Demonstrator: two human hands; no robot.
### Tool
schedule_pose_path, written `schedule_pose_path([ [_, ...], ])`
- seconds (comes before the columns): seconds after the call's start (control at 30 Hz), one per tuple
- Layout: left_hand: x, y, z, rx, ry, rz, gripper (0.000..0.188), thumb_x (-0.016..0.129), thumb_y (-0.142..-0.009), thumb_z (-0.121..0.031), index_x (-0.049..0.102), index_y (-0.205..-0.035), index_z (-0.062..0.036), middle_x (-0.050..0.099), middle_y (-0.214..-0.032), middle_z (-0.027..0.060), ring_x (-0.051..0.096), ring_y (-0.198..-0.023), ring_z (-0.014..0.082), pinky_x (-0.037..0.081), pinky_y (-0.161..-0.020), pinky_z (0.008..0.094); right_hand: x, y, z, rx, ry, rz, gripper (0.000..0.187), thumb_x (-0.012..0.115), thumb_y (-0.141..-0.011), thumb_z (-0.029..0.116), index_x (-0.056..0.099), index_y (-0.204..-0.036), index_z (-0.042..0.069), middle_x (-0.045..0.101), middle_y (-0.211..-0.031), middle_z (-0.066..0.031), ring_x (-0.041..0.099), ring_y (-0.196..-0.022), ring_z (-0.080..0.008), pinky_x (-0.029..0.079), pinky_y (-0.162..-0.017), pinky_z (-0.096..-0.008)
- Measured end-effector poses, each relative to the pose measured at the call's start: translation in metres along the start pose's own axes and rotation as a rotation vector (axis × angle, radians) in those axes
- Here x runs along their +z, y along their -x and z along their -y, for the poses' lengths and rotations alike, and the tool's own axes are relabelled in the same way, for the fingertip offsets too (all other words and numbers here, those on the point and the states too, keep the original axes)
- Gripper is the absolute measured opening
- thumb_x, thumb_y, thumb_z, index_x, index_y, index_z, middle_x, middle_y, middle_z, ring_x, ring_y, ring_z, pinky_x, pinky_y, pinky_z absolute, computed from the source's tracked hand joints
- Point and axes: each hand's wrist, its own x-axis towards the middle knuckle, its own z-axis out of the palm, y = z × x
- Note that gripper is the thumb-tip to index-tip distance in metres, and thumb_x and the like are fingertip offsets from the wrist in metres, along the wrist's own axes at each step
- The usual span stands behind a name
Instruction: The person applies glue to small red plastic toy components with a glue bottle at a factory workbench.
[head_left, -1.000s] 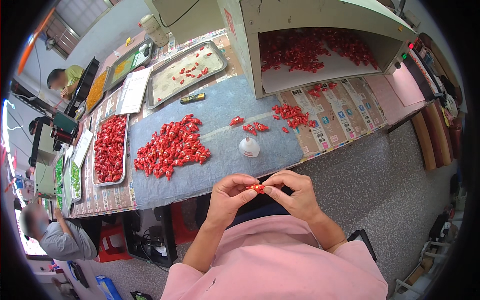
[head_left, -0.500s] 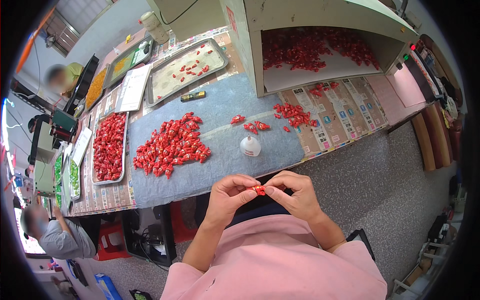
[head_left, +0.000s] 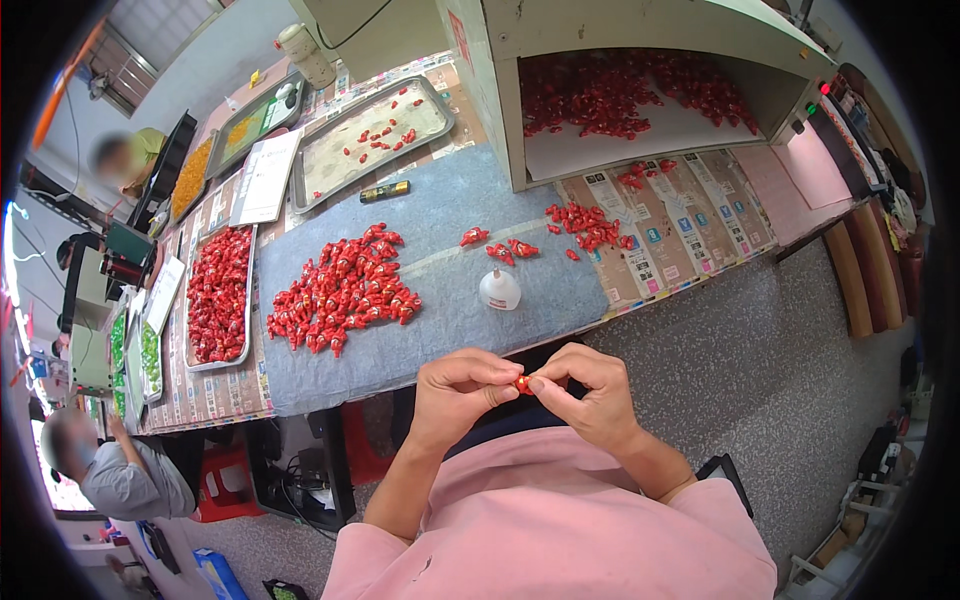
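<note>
A small red figurine piece (head_left: 524,384) is pinched between my two hands, just off the near edge of the table. My left hand (head_left: 455,395) grips it from the left with thumb and fingertips. From the right, my right hand (head_left: 590,390) holds it the same way; the fingers cover most of it. Beyond my hands stands a white squeeze bottle (head_left: 500,291) on the blue cloth (head_left: 450,345). A few red figurines (head_left: 500,252) lie behind the bottle, with a large heap of similar ones (head_left: 345,290) to the left.
Red parts fill a metal tray (head_left: 250,330) at the left; another tray (head_left: 447,125) holds scattered red pieces. Small red parts (head_left: 590,228) lie below a box-like cabinet (head_left: 515,120) with more inside. A black-and-gold tube (head_left: 385,191) rests on the cloth. Two people sit at the far left.
My fingers have shifted slightly around the red figurine piece, which looks turned and more covered. Both hands stay in nearly the same place.
</note>
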Motion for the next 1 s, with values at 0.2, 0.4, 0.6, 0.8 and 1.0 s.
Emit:
schedule_pose_path([
  [0.2, 0.0, -0.003, 0.0, 0.028, 0.0, 0.01, 0.021, 0.075, -0.075, 0.012, 0.074, -0.092, -0.0004, 0.07, -0.1, 0.0135, 0.068, -0.094, 0.0198, 0.057, -0.084, 0.0299, -0.001, -0.004, 0.002, -0.036, 0.032, -0.008, 0.005, 0.073, -0.081, 0.003, 0.072, -0.087, 0.001, 0.068, -0.079, -0.0078, 0.062, -0.067, -0.013, 0.048, -0.06, -0.0252],
  [0.4, 0.007, -0.004, -0.004, 0.063, 0.074, -0.007, 0.022, 0.075, -0.075, 0.012, 0.07, -0.092, -0.0018, 0.066, -0.102, 0.0122, 0.066, -0.094, 0.0192, 0.055, -0.083, 0.0299, 0.0, -0.009, 0.001, -0.235, 0.147, -0.035, 0.01, 0.076, -0.081, 0.005, 0.073, -0.091, 0.002, 0.069, -0.083, -0.0088, 0.064, -0.072, -0.0188, 0.051, -0.064, -0.0294],
  [0.6, 0.01, -0.003, -0.004, 0.083, 0.097, -0.022, 0.022, 0.074, -0.076, 0.012, 0.067, -0.091, -0.0022, 0.064, -0.104, 0.0119, 0.065, -0.095, 0.0186, 0.054, -0.084, 0.03, 0.002, -0.009, 0.002, -0.298, 0.202, -0.06, 0.013, 0.077, -0.078, 0.003, 0.073, -0.091, 0.002, 0.069, -0.085, -0.0093, 0.065, -0.074, -0.0215, 0.052, -0.066, -0.0309],
  [0.8, 0.006, -0.003, -0.002, 0.086, 0.059, -0.001, 0.022, 0.074, -0.076, 0.014, 0.068, -0.091, -0.001, 0.066, -0.102, 0.0123, 0.065, -0.095, 0.0187, 0.055, -0.086, 0.0311, 0.004, -0.008, 0.001, -0.272, 0.205, -0.086, 0.013, 0.076, -0.076, -0.001, 0.072, -0.089, 0.002, 0.069, -0.083, -0.0092, 0.065, -0.073, -0.0206, 0.052, -0.064, -0.03],
  [1.0, 0.004, -0.004, -0.002, 0.08, 0.021, -0.02, 0.022, 0.075, -0.074, 0.014, 0.07, -0.09, -0.0008, 0.068, -0.1, 0.0131, 0.067, -0.093, 0.0193, 0.056, -0.084, 0.0311, 0.005, -0.008, -0.004, -0.176, 0.127, -0.051, 0.011, 0.075, -0.077, -0.001, 0.072, -0.088, 0.001, 0.069, -0.082, -0.0093, 0.066, -0.072, -0.0178, 0.052, -0.064, -0.028],
])
